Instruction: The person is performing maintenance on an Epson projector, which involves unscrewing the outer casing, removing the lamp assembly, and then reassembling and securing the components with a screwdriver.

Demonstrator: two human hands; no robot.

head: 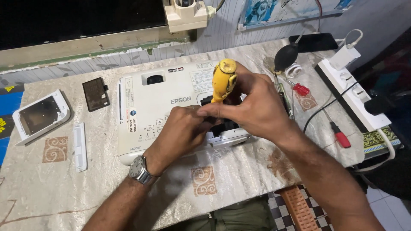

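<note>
A white projector (150, 107) lies on the cloth-covered table (55, 188) with a dark opening in its top near the right end. My right hand (252, 105) grips a yellow-handled screwdriver (223, 79), held upright with its tip down in that opening. My left hand (182, 130), with a wristwatch on the wrist, rests on the projector's top beside the opening, its fingertips touching the right hand's fingers. The screwdriver's tip is hidden by my hands.
To the left lie a white cover panel (40, 115), a small dark plate (95, 94) and a white strip (79, 146). On the right are two red-handled screwdrivers (341, 136), a black air blower (286, 55), a dark phone (314, 42) and a white power strip (353, 96).
</note>
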